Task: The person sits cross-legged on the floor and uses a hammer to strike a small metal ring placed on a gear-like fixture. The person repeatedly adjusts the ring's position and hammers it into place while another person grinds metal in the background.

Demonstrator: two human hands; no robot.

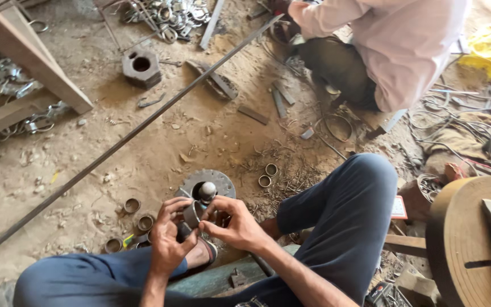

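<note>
I see a small metal ring [192, 214] held up between both hands, just above a round toothed metal disc [223, 183] on the sandy ground. My left hand [169, 239] curls its fingers tight around the ring's left side. My right hand [237, 224] pinches the other side with thumb and fingertips. Both wrists bend inward, over my knees. More small rings [267, 175] lie nearby.

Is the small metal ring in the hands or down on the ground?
In the hands: the metal ring is held between the left hand and right hand, above the ground.
</note>
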